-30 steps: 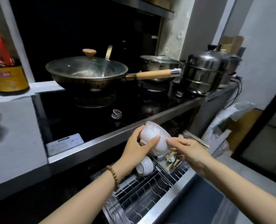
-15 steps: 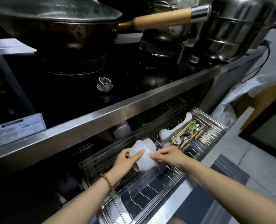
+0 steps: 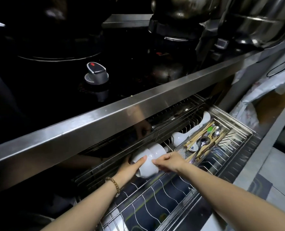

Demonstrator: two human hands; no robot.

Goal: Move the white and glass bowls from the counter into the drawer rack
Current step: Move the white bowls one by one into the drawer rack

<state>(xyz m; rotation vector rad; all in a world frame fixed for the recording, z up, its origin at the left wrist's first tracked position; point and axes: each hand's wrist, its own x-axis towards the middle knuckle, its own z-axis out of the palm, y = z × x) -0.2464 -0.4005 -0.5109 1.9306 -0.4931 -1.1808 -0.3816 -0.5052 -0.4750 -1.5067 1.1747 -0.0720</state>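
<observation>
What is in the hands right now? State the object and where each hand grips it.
A white bowl, tipped on its side over the drawer rack. The left hand grips its left side, the right hand its right side.

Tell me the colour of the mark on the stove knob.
Red, on the grey knob; the head view shows it.

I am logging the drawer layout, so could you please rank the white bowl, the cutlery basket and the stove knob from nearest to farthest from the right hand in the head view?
1. White bowl: touching the right hand, on its left.
2. Cutlery basket: just beyond, up and right in the drawer.
3. Stove knob: farthest, up on the cooktop, left.
</observation>
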